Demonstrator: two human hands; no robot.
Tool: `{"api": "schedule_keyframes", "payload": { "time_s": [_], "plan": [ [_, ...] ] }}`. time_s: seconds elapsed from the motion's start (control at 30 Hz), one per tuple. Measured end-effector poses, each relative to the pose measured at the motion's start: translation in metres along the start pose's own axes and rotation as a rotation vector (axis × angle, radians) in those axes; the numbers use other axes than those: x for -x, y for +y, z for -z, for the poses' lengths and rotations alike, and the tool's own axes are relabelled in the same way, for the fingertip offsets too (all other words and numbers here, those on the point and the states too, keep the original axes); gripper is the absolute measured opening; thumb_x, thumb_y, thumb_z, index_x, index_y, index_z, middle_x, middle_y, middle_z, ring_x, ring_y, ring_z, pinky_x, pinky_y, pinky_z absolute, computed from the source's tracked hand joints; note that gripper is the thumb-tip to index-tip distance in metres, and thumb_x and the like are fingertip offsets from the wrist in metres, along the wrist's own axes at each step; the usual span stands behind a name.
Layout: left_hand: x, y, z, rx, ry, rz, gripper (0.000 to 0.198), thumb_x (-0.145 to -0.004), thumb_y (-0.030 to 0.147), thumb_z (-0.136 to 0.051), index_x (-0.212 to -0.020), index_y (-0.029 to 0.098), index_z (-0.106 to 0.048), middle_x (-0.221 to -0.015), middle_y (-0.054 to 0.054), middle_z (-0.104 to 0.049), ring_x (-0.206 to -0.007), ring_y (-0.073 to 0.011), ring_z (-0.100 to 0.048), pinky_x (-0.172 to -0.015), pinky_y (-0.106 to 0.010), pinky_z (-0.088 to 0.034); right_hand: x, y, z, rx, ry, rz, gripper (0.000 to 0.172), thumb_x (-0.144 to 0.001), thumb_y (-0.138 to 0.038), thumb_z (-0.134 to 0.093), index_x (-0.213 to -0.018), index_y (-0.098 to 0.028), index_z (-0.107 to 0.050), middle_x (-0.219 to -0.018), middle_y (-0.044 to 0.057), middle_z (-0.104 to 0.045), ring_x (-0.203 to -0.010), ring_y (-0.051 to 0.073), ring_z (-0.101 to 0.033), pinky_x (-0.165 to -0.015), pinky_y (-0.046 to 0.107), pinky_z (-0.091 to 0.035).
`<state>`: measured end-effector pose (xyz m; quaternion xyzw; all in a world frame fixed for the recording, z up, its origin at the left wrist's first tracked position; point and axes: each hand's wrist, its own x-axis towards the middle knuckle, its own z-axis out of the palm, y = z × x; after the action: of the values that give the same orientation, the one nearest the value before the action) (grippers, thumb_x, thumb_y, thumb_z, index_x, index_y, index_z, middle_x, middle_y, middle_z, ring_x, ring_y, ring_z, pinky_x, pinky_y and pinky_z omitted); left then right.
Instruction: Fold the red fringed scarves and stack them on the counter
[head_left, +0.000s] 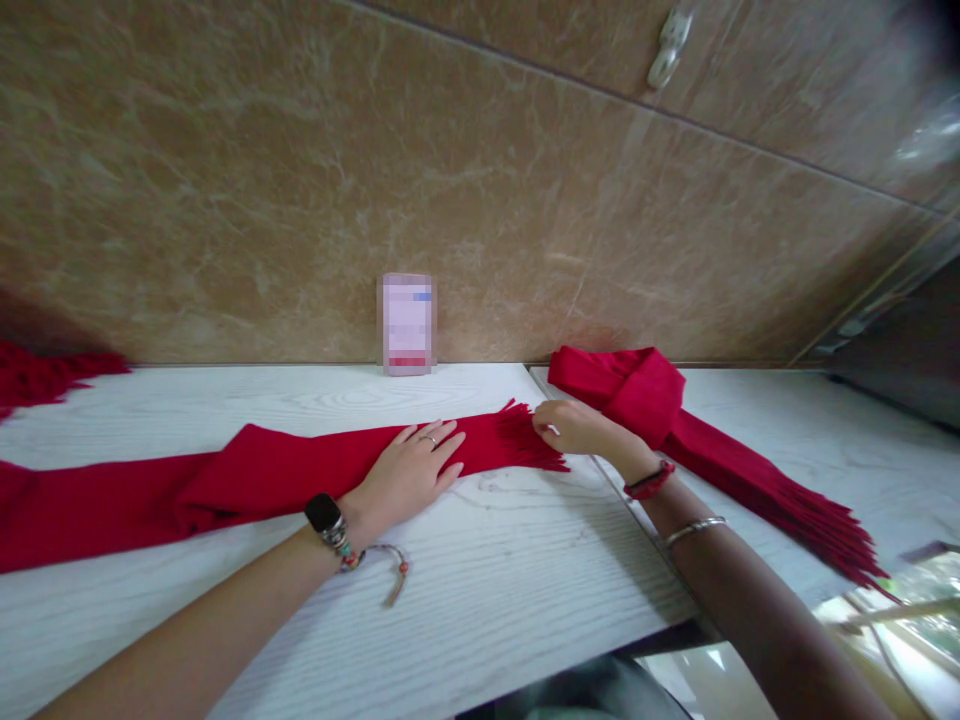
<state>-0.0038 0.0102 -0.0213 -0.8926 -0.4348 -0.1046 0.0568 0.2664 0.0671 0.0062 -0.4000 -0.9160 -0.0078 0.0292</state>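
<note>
A long red scarf stretches from the left edge of the head view to the middle of the white table, its fringe pointing right. Pressed flat on it near that end is my left hand, fingers spread. My right hand is at the fringe tips with its fingers curled together; whether fringe strands are between them is too small to make out. Another red scarf, folded over on itself, lies to the right beyond my right hand, its fringe toward the lower right.
The white wood-grain table has a seam running under my right forearm. A phone with a blurred screen leans upright against the brown marble wall. More red fringe lies at the far left.
</note>
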Motion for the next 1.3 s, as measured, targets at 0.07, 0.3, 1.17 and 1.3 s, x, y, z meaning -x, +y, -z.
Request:
{"api": "schedule_keyframes", "payload": {
  "time_s": [0.07,0.3,1.17,1.3],
  "plan": [
    [0.0,0.0,-0.001,0.006,0.003,-0.001,0.041,-0.093,0.034,-0.037,-0.13,0.017,-0.045,-0.138,-0.007,-0.041,-0.126,-0.0212,-0.037,-0.103,-0.039,-0.028,0.006,0.007,0.004,-0.002,0.072,-0.037,0.019,-0.067,-0.005,-0.044,-0.063,-0.016,-0.058,-0.069,0.006,-0.06,-0.067,0.017,-0.054,-0.064,0.027,-0.041],
    [0.0,-0.001,-0.001,0.01,0.022,-0.012,0.041,-0.092,0.034,-0.037,-0.129,0.019,-0.045,-0.138,-0.007,-0.042,-0.125,-0.0217,-0.038,-0.103,-0.039,-0.029,-0.009,-0.033,0.003,-0.204,0.109,0.247,0.026,-0.064,-0.002,-0.043,-0.075,-0.016,-0.061,-0.078,0.005,-0.062,-0.074,0.015,-0.054,-0.07,0.026,-0.043],
    [0.0,-0.001,-0.002,0.032,0.016,-0.004,0.041,-0.093,0.035,-0.033,-0.129,0.019,-0.045,-0.138,-0.008,-0.042,-0.125,-0.0217,-0.038,-0.103,-0.04,-0.029,-0.008,-0.016,-0.005,-0.001,0.263,0.064,0.033,-0.073,-0.001,-0.042,-0.093,-0.015,-0.063,-0.094,0.01,-0.059,-0.088,0.019,-0.053,-0.079,0.031,-0.042],
    [0.0,-0.001,-0.002,0.024,0.021,-0.007,0.041,-0.093,0.035,-0.033,-0.129,0.018,-0.045,-0.138,-0.007,-0.042,-0.126,-0.0207,-0.037,-0.103,-0.038,-0.028,-0.007,-0.008,-0.011,0.149,0.07,0.011,0.024,-0.075,-0.003,-0.043,-0.082,-0.014,-0.064,-0.087,0.011,-0.059,-0.082,0.02,-0.053,-0.076,0.031,-0.042]
  ]
}}
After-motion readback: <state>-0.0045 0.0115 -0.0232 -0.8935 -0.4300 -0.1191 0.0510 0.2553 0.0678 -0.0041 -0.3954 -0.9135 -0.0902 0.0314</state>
